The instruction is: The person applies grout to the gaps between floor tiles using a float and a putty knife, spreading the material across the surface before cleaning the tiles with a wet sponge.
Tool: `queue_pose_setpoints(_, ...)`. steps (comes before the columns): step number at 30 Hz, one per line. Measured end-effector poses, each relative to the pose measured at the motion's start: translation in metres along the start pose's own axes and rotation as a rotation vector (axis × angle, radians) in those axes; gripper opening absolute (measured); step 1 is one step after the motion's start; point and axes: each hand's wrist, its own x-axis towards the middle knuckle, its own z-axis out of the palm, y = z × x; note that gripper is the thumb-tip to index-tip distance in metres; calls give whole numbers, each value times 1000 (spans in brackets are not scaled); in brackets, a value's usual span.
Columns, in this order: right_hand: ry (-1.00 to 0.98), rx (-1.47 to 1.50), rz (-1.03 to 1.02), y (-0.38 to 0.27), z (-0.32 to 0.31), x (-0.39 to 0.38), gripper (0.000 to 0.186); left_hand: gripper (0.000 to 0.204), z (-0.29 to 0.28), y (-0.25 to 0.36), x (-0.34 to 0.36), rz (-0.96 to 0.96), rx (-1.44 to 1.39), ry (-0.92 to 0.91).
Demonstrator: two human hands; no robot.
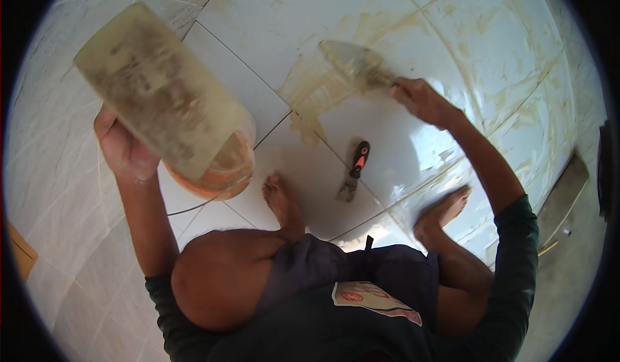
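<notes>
My left hand (124, 144) grips a rectangular float (152, 84), pale yellow with grey-brown smears on its broad face. It is tilted over an orange bucket (213, 184) and hides much of the bucket's mouth; any handle on it is out of sight. To the right, my right hand (423, 100) is closed round the handle of a pointed trowel (355, 62). The trowel's blade points left, over wet tan grout (316, 94) on the white tiles; I cannot tell whether it touches them. A scraper (354, 170) with a black and red handle lies between my hands, nearer me.
White floor tiles (252, 58) with dark joints spread ahead, streaked tan toward the right. My bare feet (282, 200) stand on them, one near the bucket. A grey-brown board or slab (565, 197) lies at the far right. An orange-brown object (22, 252) shows at the left rim.
</notes>
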Motion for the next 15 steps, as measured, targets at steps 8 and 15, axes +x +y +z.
queue_pose_setpoints(8, -224, 365, 430, -101, 120, -52, 33, 41, -42, -53, -35, -173, -294, -12)
queue_pose_setpoints(15, 478, 533, 428, -242, 182, -217, 39, 36, -27, -105, -139, -702, -532, -139)
